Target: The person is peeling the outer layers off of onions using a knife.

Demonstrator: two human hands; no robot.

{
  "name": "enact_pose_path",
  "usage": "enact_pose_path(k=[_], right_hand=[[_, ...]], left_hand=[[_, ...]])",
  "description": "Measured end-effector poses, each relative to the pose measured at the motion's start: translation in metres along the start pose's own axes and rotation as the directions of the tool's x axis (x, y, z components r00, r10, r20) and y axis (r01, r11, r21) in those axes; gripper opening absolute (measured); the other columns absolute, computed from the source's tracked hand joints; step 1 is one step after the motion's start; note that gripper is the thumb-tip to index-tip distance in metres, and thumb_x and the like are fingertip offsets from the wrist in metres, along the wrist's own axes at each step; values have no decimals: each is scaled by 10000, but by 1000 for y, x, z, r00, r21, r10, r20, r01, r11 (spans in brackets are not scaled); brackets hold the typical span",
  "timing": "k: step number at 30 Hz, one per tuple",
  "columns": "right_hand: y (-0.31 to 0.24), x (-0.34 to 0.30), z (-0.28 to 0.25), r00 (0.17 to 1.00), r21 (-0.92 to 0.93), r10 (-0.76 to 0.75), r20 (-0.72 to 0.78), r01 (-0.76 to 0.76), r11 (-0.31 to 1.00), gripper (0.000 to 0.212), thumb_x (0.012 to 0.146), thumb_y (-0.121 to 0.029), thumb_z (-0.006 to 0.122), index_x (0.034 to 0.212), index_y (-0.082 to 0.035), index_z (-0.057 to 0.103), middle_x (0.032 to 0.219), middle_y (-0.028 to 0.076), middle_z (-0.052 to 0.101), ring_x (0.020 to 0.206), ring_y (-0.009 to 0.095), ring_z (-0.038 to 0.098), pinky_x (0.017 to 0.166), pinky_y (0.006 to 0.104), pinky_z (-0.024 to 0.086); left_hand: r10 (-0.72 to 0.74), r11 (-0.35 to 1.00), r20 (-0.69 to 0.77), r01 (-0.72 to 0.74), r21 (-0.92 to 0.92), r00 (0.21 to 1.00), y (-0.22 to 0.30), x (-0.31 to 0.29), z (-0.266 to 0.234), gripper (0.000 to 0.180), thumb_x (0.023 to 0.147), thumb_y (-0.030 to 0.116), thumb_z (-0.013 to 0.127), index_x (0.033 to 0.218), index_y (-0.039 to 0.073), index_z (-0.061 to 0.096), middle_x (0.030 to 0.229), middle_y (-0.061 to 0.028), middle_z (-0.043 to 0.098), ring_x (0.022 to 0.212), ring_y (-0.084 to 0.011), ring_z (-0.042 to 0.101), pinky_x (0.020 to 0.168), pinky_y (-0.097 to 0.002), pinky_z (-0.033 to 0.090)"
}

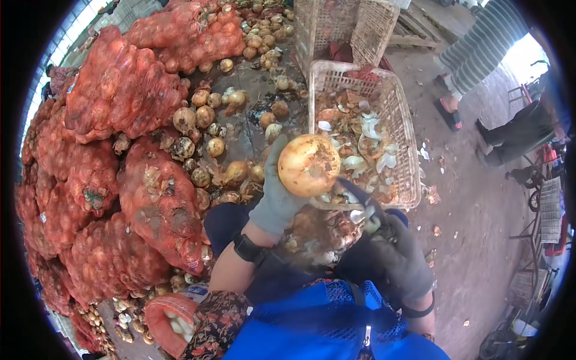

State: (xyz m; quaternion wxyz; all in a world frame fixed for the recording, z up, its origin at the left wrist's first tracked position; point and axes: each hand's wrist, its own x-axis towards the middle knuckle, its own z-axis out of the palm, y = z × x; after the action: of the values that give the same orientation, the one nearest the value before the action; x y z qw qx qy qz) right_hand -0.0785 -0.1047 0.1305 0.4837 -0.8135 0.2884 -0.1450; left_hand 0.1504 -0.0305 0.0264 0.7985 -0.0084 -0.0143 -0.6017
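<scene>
My left hand (273, 207), in a grey glove, holds up a large yellow-brown onion (305, 163) with dirt on its face. The fingers wrap its left side and underneath. My right hand (403, 255), also gloved and smeared by motion, is closed around a knife (358, 193). Its dark blade points up and left, with the tip close to the onion's lower right; whether they touch I cannot tell. Just beyond both hands stands a dirty white plastic crate (410, 150) holding onion skins (367, 147) and pale peelings.
Red mesh sacks of onions (123, 90) pile up on the left. Loose onions (207, 116) lie beside them. At lower left stands a red container (157, 324) with pale contents. More crates (345, 27) stand behind; two people (489, 48) are at right.
</scene>
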Motion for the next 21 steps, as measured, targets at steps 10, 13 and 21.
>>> enact_pose_path(k=[10,13,21], right_hand=[[-17,3,2,944,60,314,100,-320,945,267,870,-131,592,1089,18,560,782,184,630,734,222,636,654,346,471],[-16,-1,0,959,-20,258,121,-257,966,265,869,-132,587,1087,13,547,772,198,623,741,270,646,653,353,472],[-16,-7,-2,953,-18,208,219,-209,978,262,897,-162,581,1090,8,530,702,100,602,608,206,599,561,325,451]], left_hand=[[187,882,-9,-164,441,982,-7,-7,6,429,938,273,549,1255,-11,495,1195,-139,580,1067,-224,592,884,-383,525],[281,529,188,-316,788,941,-9,-11,11,402,878,96,626,1235,-31,492,1152,-132,595,1040,-194,597,849,-326,538],[239,-94,436,-426,900,868,-14,-18,15,439,776,92,720,1162,-20,544,1125,-82,617,999,-167,606,906,-307,491]])
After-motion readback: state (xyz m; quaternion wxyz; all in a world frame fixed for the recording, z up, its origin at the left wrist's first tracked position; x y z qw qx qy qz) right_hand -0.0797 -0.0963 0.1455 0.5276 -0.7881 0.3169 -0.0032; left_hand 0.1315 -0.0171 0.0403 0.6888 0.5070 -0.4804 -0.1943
